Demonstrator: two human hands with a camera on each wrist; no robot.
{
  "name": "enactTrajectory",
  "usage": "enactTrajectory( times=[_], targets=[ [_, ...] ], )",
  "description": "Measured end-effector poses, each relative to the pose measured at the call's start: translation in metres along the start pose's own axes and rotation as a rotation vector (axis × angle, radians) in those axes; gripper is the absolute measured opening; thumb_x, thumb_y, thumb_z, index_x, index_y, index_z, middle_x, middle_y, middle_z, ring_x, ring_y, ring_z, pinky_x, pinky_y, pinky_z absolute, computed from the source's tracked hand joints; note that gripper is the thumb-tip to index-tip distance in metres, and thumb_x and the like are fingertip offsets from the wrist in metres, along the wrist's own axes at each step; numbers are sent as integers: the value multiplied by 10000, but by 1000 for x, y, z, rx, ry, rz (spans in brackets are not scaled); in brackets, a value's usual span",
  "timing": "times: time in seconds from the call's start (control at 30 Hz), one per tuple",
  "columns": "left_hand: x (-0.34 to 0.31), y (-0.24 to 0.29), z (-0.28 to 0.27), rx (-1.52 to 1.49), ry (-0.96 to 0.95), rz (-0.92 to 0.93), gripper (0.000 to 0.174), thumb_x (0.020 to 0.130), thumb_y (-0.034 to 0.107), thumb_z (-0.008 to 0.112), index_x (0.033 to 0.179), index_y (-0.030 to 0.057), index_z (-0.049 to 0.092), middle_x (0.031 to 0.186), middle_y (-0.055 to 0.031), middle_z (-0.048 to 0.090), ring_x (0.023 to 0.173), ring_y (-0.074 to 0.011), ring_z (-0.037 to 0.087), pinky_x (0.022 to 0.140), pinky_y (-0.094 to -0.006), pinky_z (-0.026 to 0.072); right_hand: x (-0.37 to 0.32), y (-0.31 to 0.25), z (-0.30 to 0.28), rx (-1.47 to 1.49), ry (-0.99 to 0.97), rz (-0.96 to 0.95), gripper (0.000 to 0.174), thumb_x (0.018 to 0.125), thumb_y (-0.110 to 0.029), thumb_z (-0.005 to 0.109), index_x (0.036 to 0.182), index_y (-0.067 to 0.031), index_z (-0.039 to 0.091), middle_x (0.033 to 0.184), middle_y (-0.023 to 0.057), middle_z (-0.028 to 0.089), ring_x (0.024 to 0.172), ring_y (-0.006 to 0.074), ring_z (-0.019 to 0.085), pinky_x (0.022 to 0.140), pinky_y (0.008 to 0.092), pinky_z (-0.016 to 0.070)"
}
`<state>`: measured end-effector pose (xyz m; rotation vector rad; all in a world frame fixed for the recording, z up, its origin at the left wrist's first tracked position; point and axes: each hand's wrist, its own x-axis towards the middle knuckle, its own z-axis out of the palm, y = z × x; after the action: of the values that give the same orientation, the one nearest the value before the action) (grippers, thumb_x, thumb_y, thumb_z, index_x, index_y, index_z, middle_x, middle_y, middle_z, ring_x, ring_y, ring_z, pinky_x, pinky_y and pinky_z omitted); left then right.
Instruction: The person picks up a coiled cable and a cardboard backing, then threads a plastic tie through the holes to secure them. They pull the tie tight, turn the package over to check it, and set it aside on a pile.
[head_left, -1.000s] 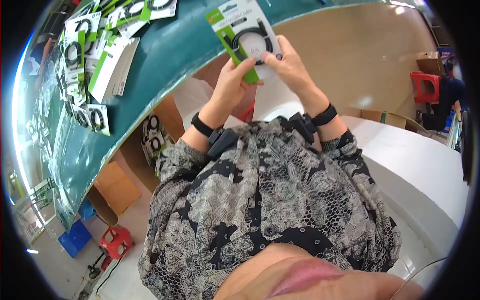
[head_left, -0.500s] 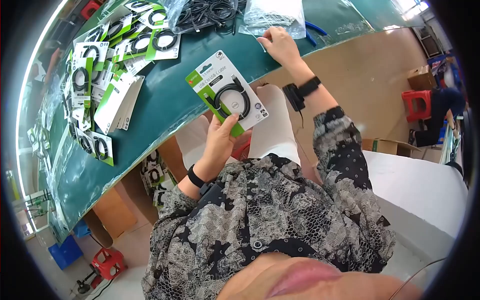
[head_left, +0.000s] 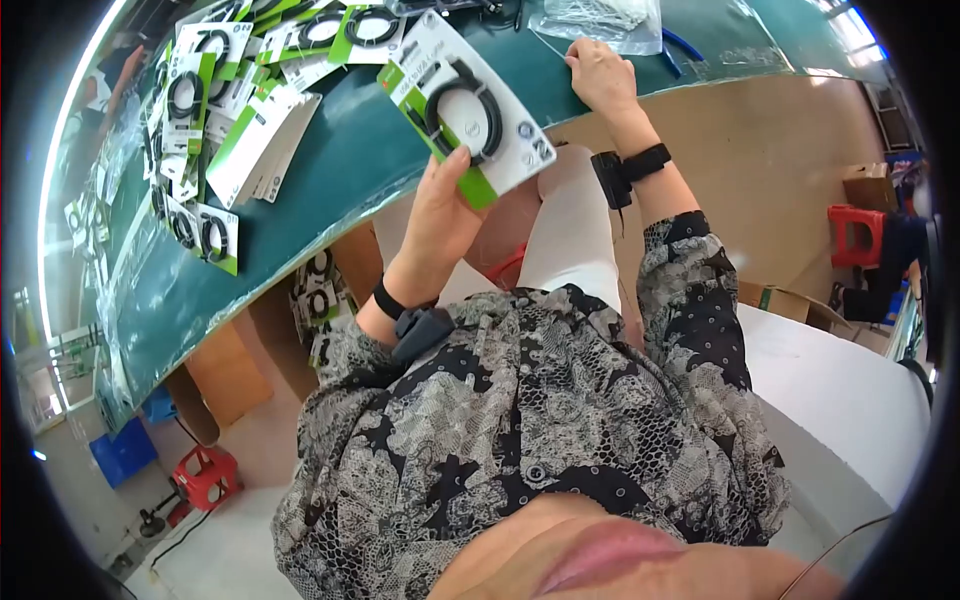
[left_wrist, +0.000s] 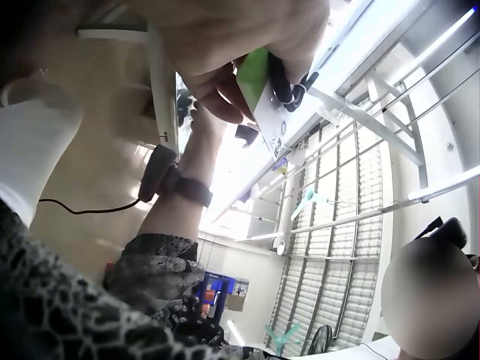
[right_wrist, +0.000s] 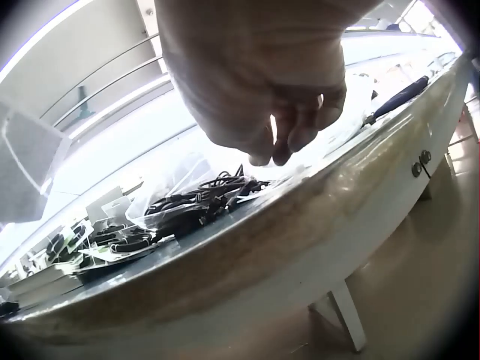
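Note:
In the head view my left hand point(head_left: 447, 215) grips the lower green corner of a carded USB cable point(head_left: 468, 115), thumb on the front. The card is white and green, with a coiled black cable strapped to it, tilted above the table's edge. My right hand point(head_left: 603, 75) is over the table edge, its fingertips pinching a thin white cable tie point(head_left: 549, 45). Just beyond lies a clear bag of white ties point(head_left: 625, 18). From the right wrist, the curled fingers point(right_wrist: 283, 131) show close over the tabletop; the tie is hidden there. The left wrist view shows part of the card point(left_wrist: 264, 112).
Carded cables point(head_left: 185, 95) lie heaped on the green table point(head_left: 310, 185) at left, beside a fanned stack of cards point(head_left: 262, 145). Blue-handled pliers point(head_left: 683, 45) lie right of the bag. Bagged loose black cables point(right_wrist: 199, 202) are behind. More carded cables sit in a box point(head_left: 318, 300) below.
My right hand left the card, reached to the bag of ties and now draws back slightly with a cable tie. My left hand keeps the card, now tilted more and higher in view.

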<state>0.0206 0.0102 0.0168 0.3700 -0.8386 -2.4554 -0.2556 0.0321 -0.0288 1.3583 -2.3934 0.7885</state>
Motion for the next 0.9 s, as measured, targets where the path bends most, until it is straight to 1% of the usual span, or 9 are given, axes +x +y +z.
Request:
enactTrajectory(
  times=[0.1, 0.33, 0.37, 0.47, 0.57, 0.67, 0.7, 0.8, 0.9],
  targets=[
    [-16, -5, -7, -13, 57, -40, 377, 938, 289, 505, 1277, 142, 431, 1214, -25, 547, 1061, -206, 569, 838, -387, 507, 13, -1, -6, -29, 1, 44, 183, 826, -263, 611, 868, -85, 603, 880, 107, 637, 862, 309, 603, 755, 432, 457],
    [-28, -8, -14, -10, 99, -42, 387, 937, 286, 514, 1285, 137, 428, 1223, -34, 542, 1077, -207, 557, 846, -385, 500, 35, -9, -6, -90, -381, 137, 229, 820, -298, 622, 873, -76, 640, 909, 113, 642, 887, 287, 607, 785, 415, 453],
    [-27, -8, -12, 14, 97, -26, 383, 938, 284, 515, 1281, 135, 434, 1223, -37, 542, 1085, -210, 553, 846, -382, 499, 36, -5, -2, -88, -384, 133, 229, 820, -298, 622, 873, -76, 640, 909, 113, 642, 887, 287, 607, 785, 415, 453],
    [-23, -5, -8, -23, 65, -25, 378, 937, 263, 520, 1279, 124, 436, 1218, -40, 543, 1090, -205, 548, 858, -370, 489, 30, 16, 13, 107, -262, -87, 201, 829, -245, 621, 875, -50, 625, 891, 110, 645, 854, 274, 611, 756, 372, 467],
    [-17, 1, -7, -138, 23, -46, 378, 934, 225, 528, 1279, 106, 431, 1206, -40, 544, 1083, -189, 545, 880, -351, 471, 1, -24, -49, 531, -202, -45, 134, 811, -135, 643, 878, -22, 618, 817, 82, 631, 758, 196, 600, 690, 284, 468],
    [1, 0, -5, -612, -136, -155, 314, 924, 232, 546, 1170, 50, 477, 1013, -42, 575, 856, -143, 555, 686, -279, 462, -43, -59, -97, 905, -215, 16, 122, 786, -71, 666, 883, -13, 618, 804, 53, 612, 729, 127, 574, 673, 250, 460],
    [4, 1, -2, -602, -132, -156, 314, 924, 232, 546, 1170, 50, 477, 1013, -42, 575, 856, -143, 555, 686, -279, 462, -57, -67, -106, 915, -210, 18, 122, 786, -71, 666, 883, -13, 618, 804, 53, 612, 729, 127, 574, 673, 250, 460],
    [10, 1, 9, -1035, -151, -315, 232, 913, 196, 540, 1031, 4, 483, 817, -44, 520, 652, -113, 475, 554, -241, 388, -87, -89, -123, 783, -93, -74, 140, 738, -19, 679, 866, -37, 624, 776, 47, 590, 712, 155, 566, 664, 269, 450],
    [9, 1, 24, -1176, -139, -380, 191, 904, 165, 528, 977, -1, 468, 757, -42, 491, 606, -109, 466, 528, -236, 384, -98, -107, -131, 493, 152, -280, 171, 684, 6, 690, 824, -63, 620, 727, 34, 554, 689, 190, 542, 670, 295, 427]
  ],
)
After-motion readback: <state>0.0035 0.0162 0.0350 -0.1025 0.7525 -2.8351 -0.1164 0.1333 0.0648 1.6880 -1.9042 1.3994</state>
